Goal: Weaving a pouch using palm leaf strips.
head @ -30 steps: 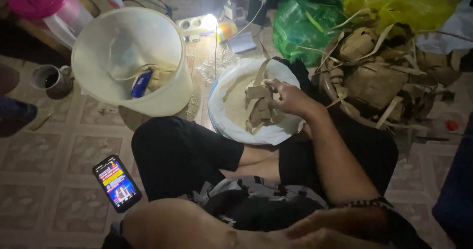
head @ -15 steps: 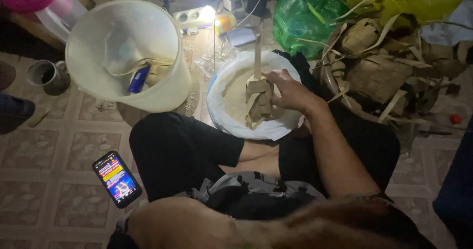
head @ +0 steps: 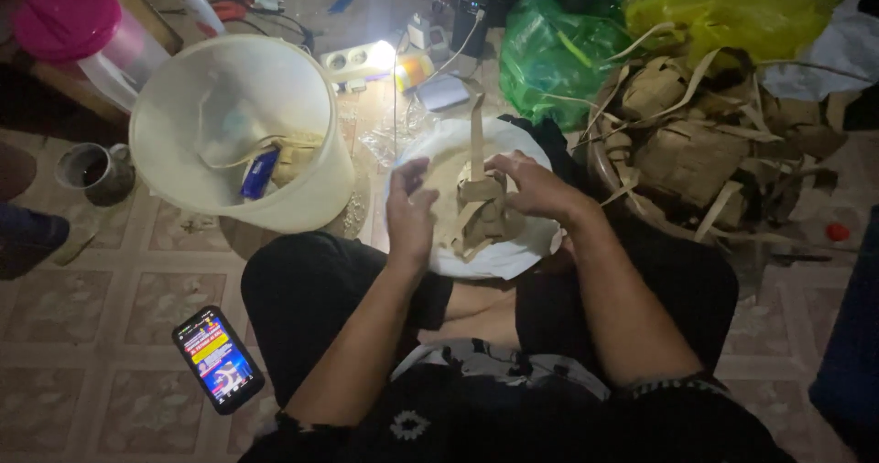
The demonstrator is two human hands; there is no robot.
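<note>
- Head view: seated cross-legged on a tiled floor point(head: 110, 353), both hands over a white bowl point(head: 513, 254) resting in front of the knees.
- Right hand point(head: 536, 186) closed around the upper side of a woven leaf pouch point(head: 483, 214), fingers curled over its top.
- Left hand point(head: 409, 208) beside the pouch on its other side, fingers loosely bent, thumb raised; hard to tell whether actually gripping or only touching.
- Pouch held above the bowl's middle, between the two hands; one long leaf strip point(head: 476, 133) standing up from it, long axis running away from the body, toward the top of the frame, loose ends hanging below.
- Left of the bowl, a large white bucket point(head: 302, 188); beyond it a metal mug point(head: 96, 172).
- Right of the bowl, a basket of finished pouches point(head: 696, 152); behind, green bag point(head: 549, 51) and yellow bag point(head: 714, 14).
- Lit phone point(head: 218, 359) on the floor by the left knee.
</note>
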